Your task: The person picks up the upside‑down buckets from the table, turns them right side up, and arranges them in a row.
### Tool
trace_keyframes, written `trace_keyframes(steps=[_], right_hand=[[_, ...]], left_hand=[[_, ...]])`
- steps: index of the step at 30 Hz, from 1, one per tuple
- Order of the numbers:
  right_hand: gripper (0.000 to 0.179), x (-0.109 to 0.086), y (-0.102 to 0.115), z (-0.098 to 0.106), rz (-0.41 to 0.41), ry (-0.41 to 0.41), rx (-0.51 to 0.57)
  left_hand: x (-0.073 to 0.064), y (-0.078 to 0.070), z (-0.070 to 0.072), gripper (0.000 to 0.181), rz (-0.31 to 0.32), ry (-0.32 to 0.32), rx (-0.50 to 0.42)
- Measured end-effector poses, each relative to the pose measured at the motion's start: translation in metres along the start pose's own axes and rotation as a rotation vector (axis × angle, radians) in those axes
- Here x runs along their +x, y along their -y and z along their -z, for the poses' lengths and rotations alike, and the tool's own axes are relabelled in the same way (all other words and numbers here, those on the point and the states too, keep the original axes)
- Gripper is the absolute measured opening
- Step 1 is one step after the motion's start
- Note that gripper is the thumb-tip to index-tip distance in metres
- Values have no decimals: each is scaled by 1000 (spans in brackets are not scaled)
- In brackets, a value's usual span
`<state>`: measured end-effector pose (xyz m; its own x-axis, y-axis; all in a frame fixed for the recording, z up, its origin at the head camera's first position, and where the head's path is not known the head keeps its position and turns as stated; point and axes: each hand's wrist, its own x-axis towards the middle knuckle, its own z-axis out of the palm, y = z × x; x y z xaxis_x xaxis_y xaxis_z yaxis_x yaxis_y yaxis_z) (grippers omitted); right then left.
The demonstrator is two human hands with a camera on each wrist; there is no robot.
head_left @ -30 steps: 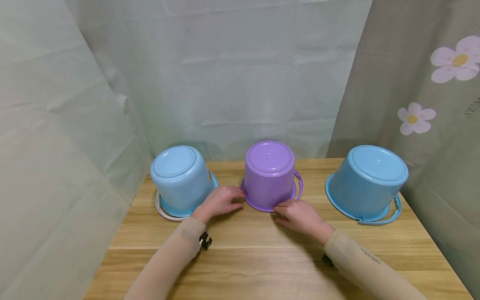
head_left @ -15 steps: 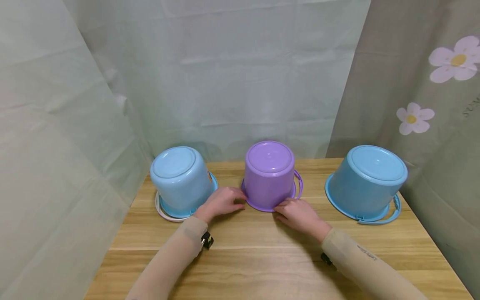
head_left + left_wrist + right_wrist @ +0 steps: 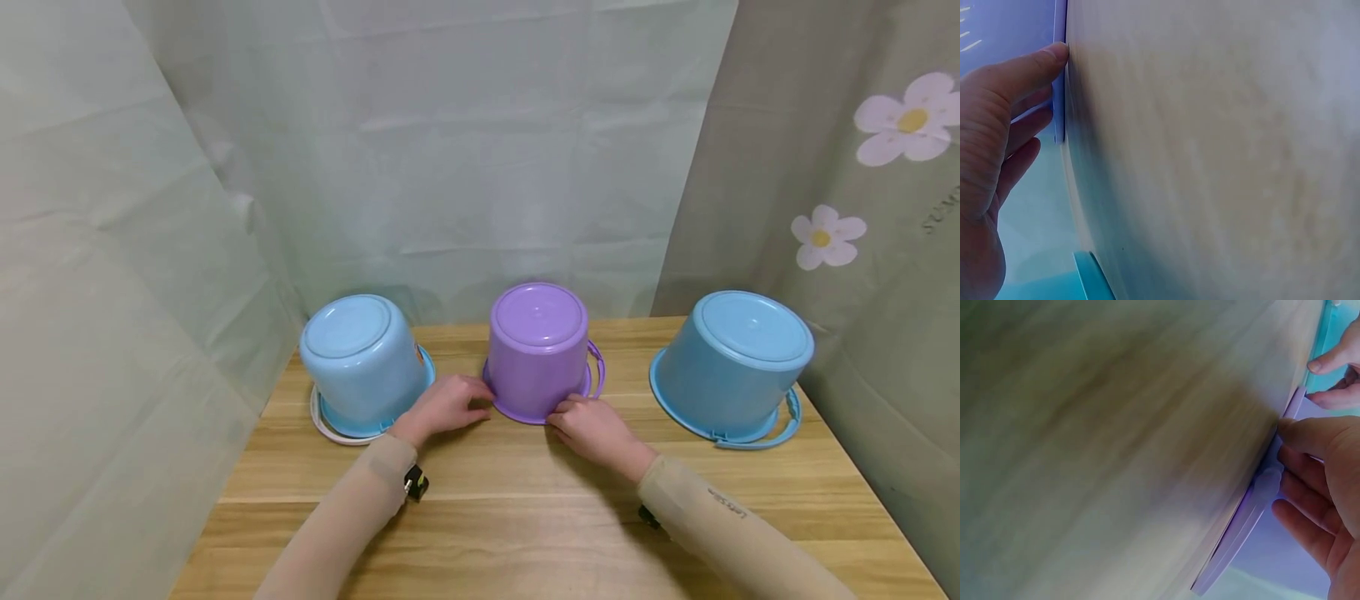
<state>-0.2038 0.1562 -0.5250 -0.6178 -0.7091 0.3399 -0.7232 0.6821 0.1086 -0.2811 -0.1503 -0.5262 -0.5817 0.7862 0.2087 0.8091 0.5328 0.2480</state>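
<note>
A purple bucket (image 3: 538, 358) stands upside down on the table, its handle sticking out on the right. My left hand (image 3: 450, 404) touches the bucket's lower left edge with its fingertips. In the left wrist view the thumb (image 3: 1041, 65) lies against the purple rim (image 3: 1059, 112), other fingers loosely bent beside it. My right hand (image 3: 592, 427) has its fingertips at the front right of the same rim. In the right wrist view its thumb (image 3: 1304, 434) meets the rim (image 3: 1235, 531), and the fingers rest lightly near the handle joint. Neither hand is wrapped around the bucket.
A light blue upside-down bucket (image 3: 363, 367) with a pale handle (image 3: 324, 425) stands at the left, close to my left forearm. Another blue upside-down bucket (image 3: 738, 367) is at the right edge of the wooden table (image 3: 480, 533). Cloth curtains (image 3: 480, 167) hang behind and beside the table.
Both hands stay at the purple bucket's rim. The right hand shifts slightly left and its fingers draw together a little. The buckets stay in place.
</note>
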Motion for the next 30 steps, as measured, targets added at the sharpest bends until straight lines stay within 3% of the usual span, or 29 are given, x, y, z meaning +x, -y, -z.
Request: trace_keyframes(steps=[8,18,30], right_hand=[[12,1,1,-6,-10,-30,-33],[12,3,4,-5,-33,-29,-45],[16,3,5,-4,-89,-71,-5]], left_hand=[[1,-1,-2,18,33,20,15],[3,0,-4,14,5,20,19],[4,-5,-3,11,22,14,25]])
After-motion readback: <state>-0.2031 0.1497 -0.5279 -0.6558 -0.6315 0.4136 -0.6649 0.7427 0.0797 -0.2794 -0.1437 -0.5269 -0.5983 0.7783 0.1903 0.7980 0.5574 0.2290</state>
